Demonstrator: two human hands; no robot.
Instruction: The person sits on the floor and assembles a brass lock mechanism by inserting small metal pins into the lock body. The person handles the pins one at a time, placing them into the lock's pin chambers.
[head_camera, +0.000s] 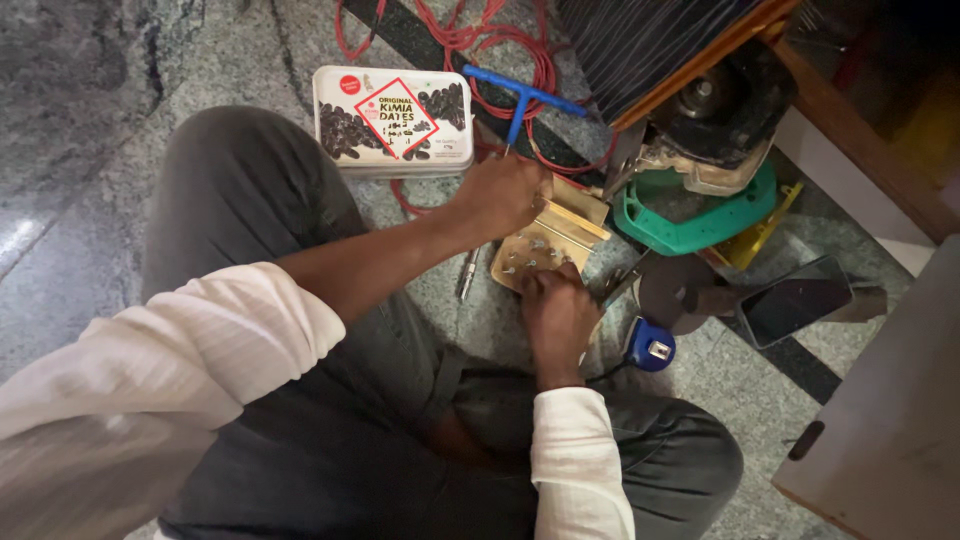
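left hand (500, 195) gripping blue t-handle tool (520, 100), right hand (555, 310) fingers curled on wooden plate (545, 245)

On my floor: tin box (393, 121), red cable (470, 35), green ring (700, 222), phone (795, 299), blue tape measure (650, 347).

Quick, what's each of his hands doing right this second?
Left hand: closed, resting on the top edge of the small wooden plate; what it grips cannot be told.
Right hand: fingers curled, pressing on the plate's near edge.

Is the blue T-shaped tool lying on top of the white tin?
No, the blue T-handled tool stands beside the white tin, to its right, over red cable.
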